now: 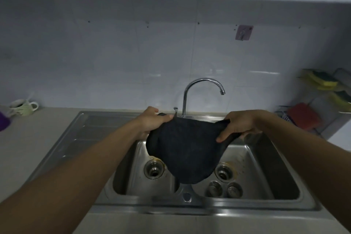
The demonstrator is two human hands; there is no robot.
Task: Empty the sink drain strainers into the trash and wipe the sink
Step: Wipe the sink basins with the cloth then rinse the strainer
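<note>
Two hands hold the dark cloth [187, 151] up over the sink [276, 167], one at each top corner; the left hand [150, 122] and the right hand [239, 125] both pinch it with curled fingers. It sags in the middle, so it looks soft, floppy and light, and the corners seem the best places to hold.

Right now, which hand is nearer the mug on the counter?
Left. The left hand grips one end of the dark cloth, on the same side of the faucet as the mug; the right hand grips the other end, farther right.
</note>
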